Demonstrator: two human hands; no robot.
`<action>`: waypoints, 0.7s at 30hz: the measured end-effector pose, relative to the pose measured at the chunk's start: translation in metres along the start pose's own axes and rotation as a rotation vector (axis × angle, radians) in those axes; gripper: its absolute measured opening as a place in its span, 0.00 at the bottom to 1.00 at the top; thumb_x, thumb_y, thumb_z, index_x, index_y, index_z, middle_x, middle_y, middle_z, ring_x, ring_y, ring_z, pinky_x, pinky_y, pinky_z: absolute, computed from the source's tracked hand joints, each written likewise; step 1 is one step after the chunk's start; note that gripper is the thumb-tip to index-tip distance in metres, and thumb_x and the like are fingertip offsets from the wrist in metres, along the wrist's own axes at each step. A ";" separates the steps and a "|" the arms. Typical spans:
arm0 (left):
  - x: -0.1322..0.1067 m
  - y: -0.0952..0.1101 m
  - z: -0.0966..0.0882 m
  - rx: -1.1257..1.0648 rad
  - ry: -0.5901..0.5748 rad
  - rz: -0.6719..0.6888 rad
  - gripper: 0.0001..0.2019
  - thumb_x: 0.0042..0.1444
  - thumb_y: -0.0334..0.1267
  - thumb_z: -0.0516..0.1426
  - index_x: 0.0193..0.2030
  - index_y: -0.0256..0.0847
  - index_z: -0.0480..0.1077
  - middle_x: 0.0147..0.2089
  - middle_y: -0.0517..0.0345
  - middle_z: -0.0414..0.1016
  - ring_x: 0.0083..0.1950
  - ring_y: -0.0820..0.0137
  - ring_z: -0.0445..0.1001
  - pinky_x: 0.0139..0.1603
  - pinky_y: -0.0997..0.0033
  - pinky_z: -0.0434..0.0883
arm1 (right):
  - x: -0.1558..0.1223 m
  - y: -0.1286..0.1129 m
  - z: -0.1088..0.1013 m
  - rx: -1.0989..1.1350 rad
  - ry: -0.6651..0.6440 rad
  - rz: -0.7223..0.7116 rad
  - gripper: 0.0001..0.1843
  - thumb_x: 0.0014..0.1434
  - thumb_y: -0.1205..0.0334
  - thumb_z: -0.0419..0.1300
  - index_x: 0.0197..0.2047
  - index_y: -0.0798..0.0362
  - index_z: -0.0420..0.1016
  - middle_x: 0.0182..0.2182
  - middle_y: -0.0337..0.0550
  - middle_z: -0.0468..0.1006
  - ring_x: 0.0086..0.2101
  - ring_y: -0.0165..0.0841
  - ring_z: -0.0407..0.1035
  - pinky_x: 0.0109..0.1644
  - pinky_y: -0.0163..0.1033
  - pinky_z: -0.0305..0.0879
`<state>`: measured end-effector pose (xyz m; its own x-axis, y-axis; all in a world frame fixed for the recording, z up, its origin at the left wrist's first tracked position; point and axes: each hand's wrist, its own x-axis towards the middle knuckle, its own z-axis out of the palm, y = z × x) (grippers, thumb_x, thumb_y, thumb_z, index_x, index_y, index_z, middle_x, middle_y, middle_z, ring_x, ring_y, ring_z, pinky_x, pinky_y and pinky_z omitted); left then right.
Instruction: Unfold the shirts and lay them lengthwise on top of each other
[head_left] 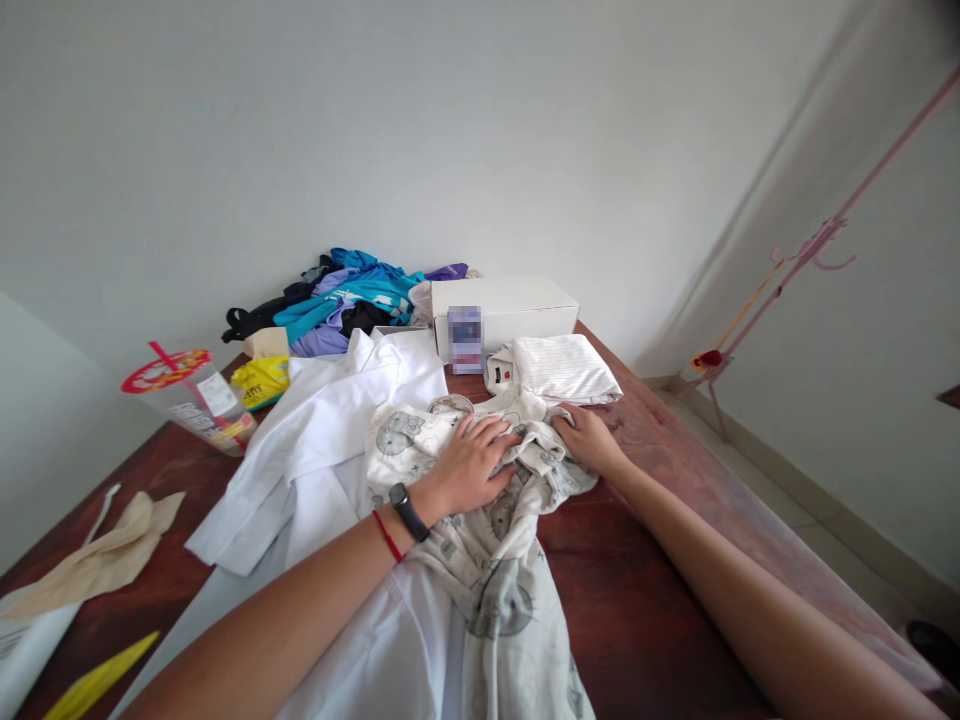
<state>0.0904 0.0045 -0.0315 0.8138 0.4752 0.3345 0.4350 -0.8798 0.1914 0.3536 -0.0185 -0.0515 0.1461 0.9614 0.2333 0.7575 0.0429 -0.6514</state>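
A white shirt with grey cartoon prints (504, 600) lies crumpled across the table, its lower part trailing towards me. My left hand (469, 465) rests on its upper part, fingers spread, with a dark wristband and a red string at the wrist. At the right side of the shirt, my right hand (589, 440) has its fingers closed on the bunched fabric. Under and beside the printed shirt spreads a plain white long-sleeved shirt (322, 430). Just beyond my right hand sits a folded white striped shirt (570, 368).
A white box (510, 300) stands at the back, a small blurred packet (466, 340) before it. Piled clothes (360, 300) lie back left. A plastic cup with a straw (199, 400) leans near a yellow packet (261, 380). A pink rack (795, 260) stands beyond the table's right edge.
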 end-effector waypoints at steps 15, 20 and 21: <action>0.000 0.000 0.001 -0.006 0.009 0.001 0.21 0.69 0.45 0.57 0.66 0.42 0.68 0.69 0.45 0.69 0.73 0.54 0.62 0.76 0.42 0.51 | 0.000 -0.001 0.000 -0.011 -0.002 0.005 0.11 0.64 0.58 0.52 0.35 0.48 0.74 0.35 0.45 0.83 0.39 0.43 0.77 0.45 0.40 0.65; 0.000 0.000 0.000 -0.004 0.009 0.000 0.21 0.70 0.45 0.57 0.65 0.42 0.68 0.69 0.46 0.70 0.73 0.55 0.62 0.76 0.42 0.51 | 0.000 -0.002 -0.001 -0.007 -0.004 0.009 0.11 0.64 0.58 0.52 0.35 0.49 0.73 0.35 0.45 0.83 0.39 0.43 0.77 0.45 0.40 0.65; 0.000 0.000 0.000 -0.004 0.010 0.000 0.21 0.69 0.45 0.57 0.65 0.42 0.68 0.69 0.46 0.70 0.73 0.55 0.62 0.76 0.42 0.51 | 0.000 -0.002 -0.001 -0.005 -0.004 0.008 0.11 0.64 0.58 0.52 0.35 0.49 0.73 0.35 0.45 0.83 0.39 0.43 0.77 0.45 0.40 0.65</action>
<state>0.0903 0.0043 -0.0318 0.8101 0.4753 0.3434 0.4335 -0.8798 0.1951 0.3525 -0.0191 -0.0497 0.1496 0.9627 0.2253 0.7594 0.0340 -0.6497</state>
